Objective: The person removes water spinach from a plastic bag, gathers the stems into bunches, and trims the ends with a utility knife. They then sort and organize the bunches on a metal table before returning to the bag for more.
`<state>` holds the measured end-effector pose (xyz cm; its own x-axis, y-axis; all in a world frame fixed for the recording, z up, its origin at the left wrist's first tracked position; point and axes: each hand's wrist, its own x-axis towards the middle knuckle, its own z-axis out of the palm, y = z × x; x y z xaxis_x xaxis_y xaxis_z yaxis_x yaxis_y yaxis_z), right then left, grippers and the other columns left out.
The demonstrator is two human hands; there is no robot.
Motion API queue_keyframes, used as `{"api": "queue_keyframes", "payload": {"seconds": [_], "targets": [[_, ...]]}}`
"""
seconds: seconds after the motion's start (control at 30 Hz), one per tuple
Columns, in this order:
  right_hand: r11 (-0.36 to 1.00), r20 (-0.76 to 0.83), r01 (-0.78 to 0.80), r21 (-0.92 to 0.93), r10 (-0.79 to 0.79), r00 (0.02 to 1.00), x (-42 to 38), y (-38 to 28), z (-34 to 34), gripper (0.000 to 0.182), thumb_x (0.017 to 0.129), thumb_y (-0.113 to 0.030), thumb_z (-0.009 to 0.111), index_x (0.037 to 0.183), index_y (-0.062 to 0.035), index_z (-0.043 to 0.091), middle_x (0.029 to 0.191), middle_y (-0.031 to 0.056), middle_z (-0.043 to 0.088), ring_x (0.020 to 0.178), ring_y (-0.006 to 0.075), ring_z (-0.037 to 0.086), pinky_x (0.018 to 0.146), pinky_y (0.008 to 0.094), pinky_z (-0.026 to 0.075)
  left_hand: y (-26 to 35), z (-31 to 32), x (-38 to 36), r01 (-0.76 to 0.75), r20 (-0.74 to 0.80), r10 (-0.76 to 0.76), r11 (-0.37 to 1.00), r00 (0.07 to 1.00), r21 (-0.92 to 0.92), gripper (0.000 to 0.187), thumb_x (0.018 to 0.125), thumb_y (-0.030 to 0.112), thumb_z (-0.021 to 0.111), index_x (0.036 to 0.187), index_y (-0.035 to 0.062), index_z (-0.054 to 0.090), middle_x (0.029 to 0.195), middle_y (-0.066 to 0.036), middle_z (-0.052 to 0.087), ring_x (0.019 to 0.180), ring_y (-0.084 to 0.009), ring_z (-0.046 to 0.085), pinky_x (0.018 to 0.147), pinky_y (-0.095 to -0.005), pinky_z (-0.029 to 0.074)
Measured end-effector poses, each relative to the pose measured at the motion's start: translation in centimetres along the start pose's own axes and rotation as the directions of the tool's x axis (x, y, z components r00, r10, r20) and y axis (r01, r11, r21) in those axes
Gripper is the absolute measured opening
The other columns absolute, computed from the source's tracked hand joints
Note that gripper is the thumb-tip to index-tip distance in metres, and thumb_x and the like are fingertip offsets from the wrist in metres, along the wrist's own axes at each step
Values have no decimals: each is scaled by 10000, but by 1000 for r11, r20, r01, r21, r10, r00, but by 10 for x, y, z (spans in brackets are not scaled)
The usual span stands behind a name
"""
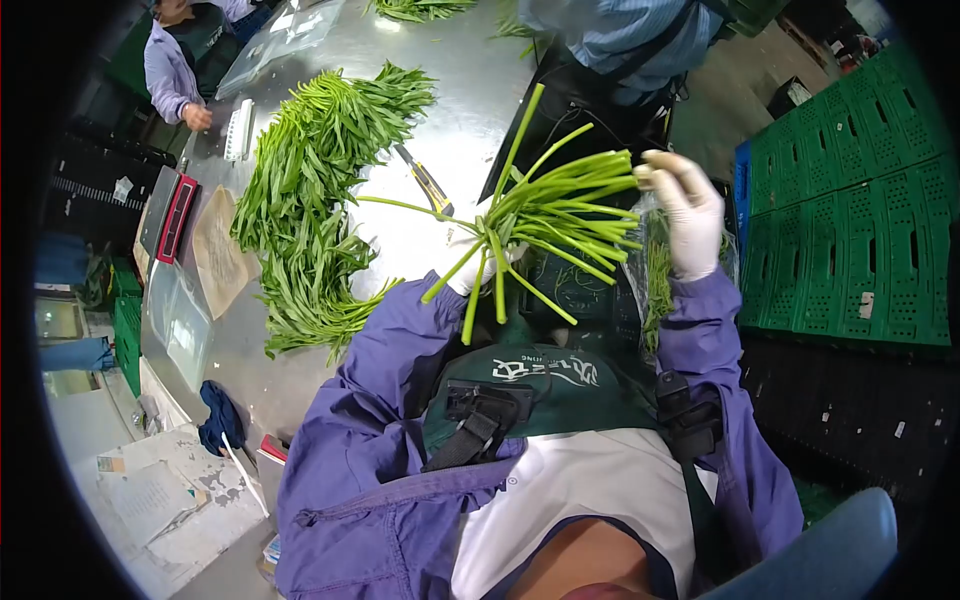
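Note:
My left hand [484, 272], in a white glove, is wrapped round a bunch of water spinach [570, 205]. The pale cut stems fan out to the right, and several stray stems stick out upward and down toward my chest. Most of that hand is hidden under the stems. My right hand [690, 215], gloved too, is raised at the cut ends with its fingertips drawn together in a pinch. Whatever is between those fingertips is too small to name. A long heap of water spinach [310, 190] lies on the metal table [470, 70], beside a yellow-and-black utility knife [427, 183].
Green plastic crates [850, 210] are stacked at the right. A clear bag with greens [657, 270] hangs below my right hand. On the left are a red-and-black device [176, 218], a brown sheet [222, 250] and a white strip [239, 130]. Co-workers stand across the table and at the top.

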<state>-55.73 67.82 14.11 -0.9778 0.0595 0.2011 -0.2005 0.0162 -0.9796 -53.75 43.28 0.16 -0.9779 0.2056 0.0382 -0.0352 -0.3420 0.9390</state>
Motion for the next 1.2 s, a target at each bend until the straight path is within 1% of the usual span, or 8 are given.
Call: {"api": "queue_keyframes", "payload": {"seconds": [0.2, 0.33, 0.57, 0.6, 0.67, 0.8, 0.93, 1.2], "targets": [[861, 297, 408, -305, -321, 899, -10, -62, 6, 73, 808, -20, 661, 878, -12, 682, 813, 54, 649, 757, 143, 606, 699, 259, 462, 27, 0, 15, -66, 147, -47, 733, 988, 677, 308, 815, 19, 623, 1105, 21, 518, 975, -53, 598, 854, -103, 545, 735, -261, 476], [446, 488, 595, -668, -341, 803, -11, -45, 26, 177, 704, -226, 713, 797, -76, 706, 756, 69, 611, 747, 248, 546, 653, 378, 433, 27, 16, 17, 56, 119, -88, 968, 989, 246, 233, 852, -12, 592, 1067, 32, 512, 968, -38, 578, 870, -93, 539, 739, -239, 474], [903, 325, 317, -288, -219, 920, -18, -36, 10, 171, 783, -190, 680, 768, -30, 620, 748, 48, 562, 727, 205, 512, 674, 334, 408, 23, 15, 12, 188, 44, -187, 982, 981, -11, 164, 936, 82, 497, 1090, 25, 508, 913, -55, 574, 789, -147, 565, 695, -283, 502], [996, 325, 73, -51, -52, 944, -22, -45, 1, 197, 803, -204, 679, 773, -25, 602, 756, 42, 541, 716, 187, 490, 672, 324, 398, 46, 25, 6, -97, 109, 42, 821, 993, 563, 198, 969, 101, 434, 1141, 27, 496, 946, -71, 574, 792, -180, 573, 707, -295, 512], [821, 337, -5, 571, -230, 913, -19, -38, -21, 207, 818, -200, 668, 753, -30, 569, 769, 42, 502, 722, 160, 453, 683, 304, 381, -26, -18, 27, 157, 9, -161, 949, 987, -273, 249, 942, 79, 481, 1184, 24, 481, 1012, -84, 579, 851, -192, 586, 738, -301, 522], [920, 501, 276, -277, -106, 859, -9, -67, -45, 136, 764, -92, 678, 876, -18, 658, 816, 61, 578, 752, 158, 519, 694, 302, 409, -22, -20, 23, 191, 29, -204, 845, 978, -499, 309, 885, 9, 545, 1186, 23, 478, 1046, -83, 582, 908, -177, 582, 788, -297, 514], [563, 491, 602, -567, -356, 795, -1, -48, -1, 162, 724, -179, 702, 835, -61, 692, 779, 48, 612, 756, 224, 544, 679, 335, 430, 28, 10, 18, 113, 75, -144, 940, 987, 322, 324, 844, -19, 577, 1150, 3, 473, 1033, -81, 591, 921, -166, 585, 835, -287, 498], [975, 357, 220, 19, -212, 910, -11, -43, 1, 110, 755, -110, 660, 721, -9, 631, 724, 38, 578, 723, 167, 534, 670, 294, 420, 20, 8, 19, 29, 112, -58, 968, 992, 248, 355, 814, -34, 582, 1150, 20, 480, 1038, -74, 576, 927, -142, 568, 804, -261, 491]]}}
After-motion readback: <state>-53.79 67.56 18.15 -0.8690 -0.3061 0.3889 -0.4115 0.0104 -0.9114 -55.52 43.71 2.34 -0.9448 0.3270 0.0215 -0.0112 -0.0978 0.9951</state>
